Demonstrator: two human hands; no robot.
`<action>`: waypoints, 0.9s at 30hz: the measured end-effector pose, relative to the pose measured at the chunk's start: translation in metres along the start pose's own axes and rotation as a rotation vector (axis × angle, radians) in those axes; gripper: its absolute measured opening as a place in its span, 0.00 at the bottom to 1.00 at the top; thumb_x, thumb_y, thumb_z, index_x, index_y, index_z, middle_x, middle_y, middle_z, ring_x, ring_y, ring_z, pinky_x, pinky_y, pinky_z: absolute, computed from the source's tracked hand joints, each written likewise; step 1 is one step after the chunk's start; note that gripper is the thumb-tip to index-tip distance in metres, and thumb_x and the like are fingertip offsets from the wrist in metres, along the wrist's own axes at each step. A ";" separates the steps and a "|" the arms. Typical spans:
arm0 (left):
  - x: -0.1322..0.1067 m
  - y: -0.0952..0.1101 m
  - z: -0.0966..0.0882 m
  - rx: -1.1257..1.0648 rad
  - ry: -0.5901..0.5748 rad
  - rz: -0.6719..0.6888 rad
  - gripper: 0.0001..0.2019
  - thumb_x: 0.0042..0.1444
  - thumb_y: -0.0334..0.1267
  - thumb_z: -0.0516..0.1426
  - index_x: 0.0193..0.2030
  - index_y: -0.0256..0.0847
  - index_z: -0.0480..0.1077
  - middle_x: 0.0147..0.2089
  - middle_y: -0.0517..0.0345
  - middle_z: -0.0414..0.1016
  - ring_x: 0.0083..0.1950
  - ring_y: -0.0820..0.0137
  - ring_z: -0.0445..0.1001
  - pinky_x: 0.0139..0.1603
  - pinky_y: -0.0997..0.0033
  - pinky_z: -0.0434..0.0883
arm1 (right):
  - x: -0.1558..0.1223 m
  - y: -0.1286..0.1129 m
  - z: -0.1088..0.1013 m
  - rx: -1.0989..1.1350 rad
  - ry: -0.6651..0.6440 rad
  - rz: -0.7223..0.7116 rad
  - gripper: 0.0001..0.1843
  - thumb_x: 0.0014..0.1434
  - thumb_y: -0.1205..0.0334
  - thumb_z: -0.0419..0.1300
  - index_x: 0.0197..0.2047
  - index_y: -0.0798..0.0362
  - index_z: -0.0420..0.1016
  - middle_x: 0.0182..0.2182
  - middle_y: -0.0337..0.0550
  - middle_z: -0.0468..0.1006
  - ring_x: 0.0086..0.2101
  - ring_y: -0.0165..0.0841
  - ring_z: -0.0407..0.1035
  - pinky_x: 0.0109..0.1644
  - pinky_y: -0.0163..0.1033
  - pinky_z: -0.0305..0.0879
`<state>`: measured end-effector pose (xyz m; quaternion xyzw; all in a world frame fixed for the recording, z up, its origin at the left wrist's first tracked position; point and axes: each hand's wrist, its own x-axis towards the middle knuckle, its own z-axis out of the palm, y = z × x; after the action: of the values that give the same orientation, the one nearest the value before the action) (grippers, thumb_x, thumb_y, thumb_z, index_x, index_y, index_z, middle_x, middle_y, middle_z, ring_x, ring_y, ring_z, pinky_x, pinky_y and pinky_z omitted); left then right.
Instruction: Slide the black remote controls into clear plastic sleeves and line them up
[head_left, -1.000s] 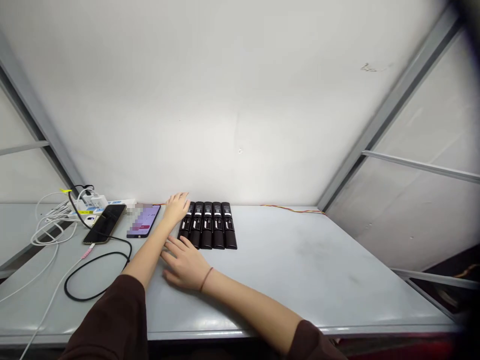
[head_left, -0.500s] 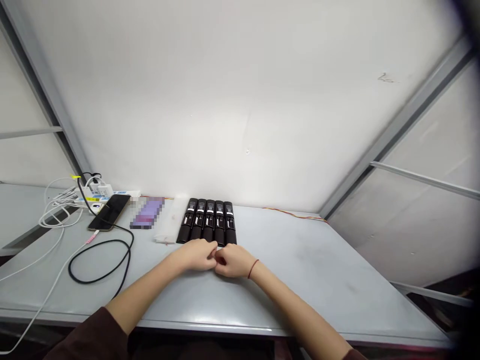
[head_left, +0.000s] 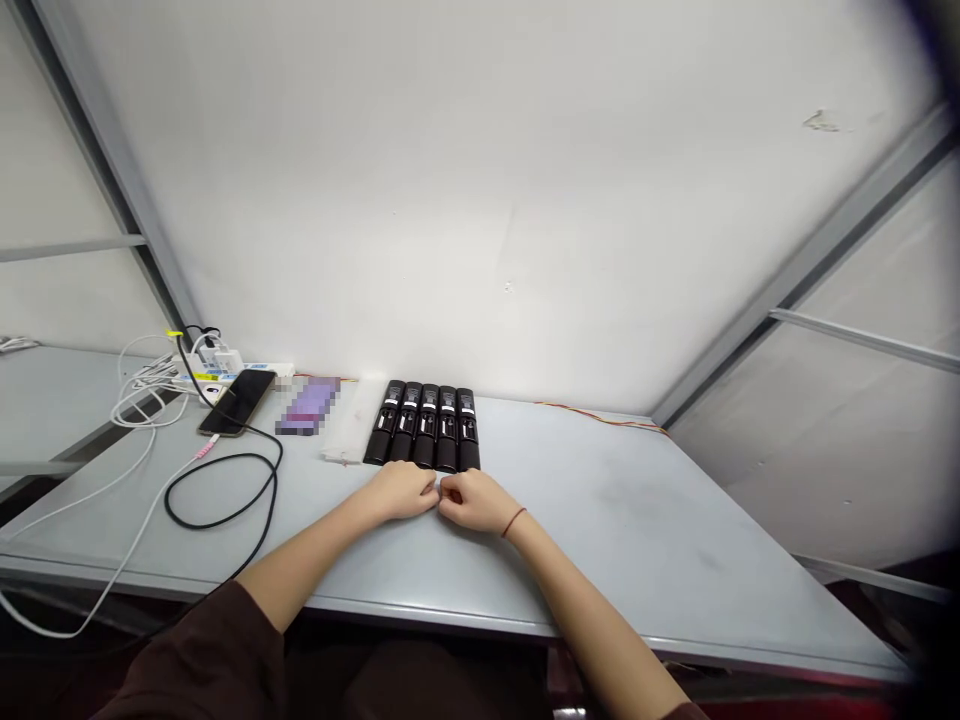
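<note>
Several black remote controls [head_left: 426, 428] lie side by side in a row on the grey table [head_left: 585, 560], backs up, with their battery compartments uncovered. Just in front of the row's near ends rests my left hand [head_left: 406, 490], its fingers curled into a loose fist. My right hand [head_left: 478, 502], with a thin red cord at the wrist, is curled the same way beside it. A narrow gap separates the two hands. Nothing shows in either of them, and the knuckles sit close to the lower edges of the remotes.
Left of the remotes lie a clear plastic bag [head_left: 346, 430], a blurred purple item [head_left: 310, 405] and a dark phone [head_left: 238, 402]. A power strip [head_left: 266, 371], tangled white cables [head_left: 146, 395] and a looped black cable [head_left: 217, 524] fill the left side. Behind stands a white wall [head_left: 480, 200].
My hands, which were touching, now sit slightly apart. The camera view has shifted, so the table and everything on it appear higher and a little to the right. The remotes keep their row.
</note>
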<state>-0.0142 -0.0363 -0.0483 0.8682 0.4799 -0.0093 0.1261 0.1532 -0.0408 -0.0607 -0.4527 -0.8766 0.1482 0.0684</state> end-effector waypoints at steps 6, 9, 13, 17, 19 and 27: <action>0.001 -0.003 0.003 -0.015 0.014 0.004 0.13 0.57 0.42 0.47 0.32 0.42 0.71 0.35 0.53 0.77 0.37 0.62 0.75 0.35 0.69 0.66 | 0.000 0.000 -0.001 0.025 0.007 0.012 0.10 0.52 0.67 0.53 0.23 0.54 0.72 0.21 0.40 0.74 0.22 0.28 0.60 0.28 0.32 0.51; 0.001 -0.003 0.002 -0.028 0.012 -0.006 0.13 0.57 0.42 0.47 0.31 0.42 0.70 0.34 0.54 0.77 0.37 0.63 0.75 0.34 0.70 0.64 | 0.000 0.001 -0.001 0.024 0.001 0.021 0.10 0.53 0.66 0.53 0.24 0.54 0.73 0.22 0.40 0.74 0.22 0.28 0.61 0.28 0.32 0.52; 0.001 -0.004 0.002 -0.044 0.010 -0.005 0.13 0.57 0.43 0.47 0.31 0.42 0.70 0.34 0.55 0.77 0.36 0.64 0.74 0.32 0.71 0.63 | -0.001 0.000 -0.002 0.037 0.003 0.017 0.10 0.53 0.66 0.53 0.25 0.55 0.73 0.22 0.40 0.74 0.22 0.28 0.61 0.29 0.32 0.53; 0.001 -0.004 0.003 -0.047 0.017 0.001 0.13 0.57 0.43 0.47 0.30 0.42 0.69 0.33 0.55 0.77 0.36 0.64 0.74 0.32 0.70 0.63 | -0.001 -0.002 -0.005 0.057 -0.002 0.018 0.10 0.52 0.67 0.53 0.24 0.55 0.72 0.21 0.40 0.74 0.22 0.27 0.60 0.28 0.32 0.53; 0.001 -0.004 0.002 -0.046 0.017 -0.007 0.13 0.57 0.43 0.47 0.31 0.42 0.69 0.33 0.55 0.77 0.36 0.64 0.74 0.32 0.71 0.63 | -0.002 -0.002 -0.006 0.060 -0.008 0.024 0.10 0.52 0.67 0.53 0.24 0.55 0.72 0.21 0.39 0.73 0.22 0.27 0.60 0.29 0.32 0.53; 0.000 -0.004 0.001 -0.054 0.014 0.000 0.13 0.57 0.43 0.47 0.30 0.43 0.69 0.33 0.55 0.77 0.36 0.63 0.74 0.32 0.70 0.63 | -0.002 -0.001 -0.004 0.124 0.019 0.002 0.09 0.51 0.68 0.53 0.23 0.55 0.70 0.20 0.38 0.71 0.21 0.26 0.58 0.28 0.31 0.52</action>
<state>-0.0176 -0.0341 -0.0507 0.8644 0.4810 0.0097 0.1461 0.1546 -0.0423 -0.0567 -0.4496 -0.8647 0.1980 0.1045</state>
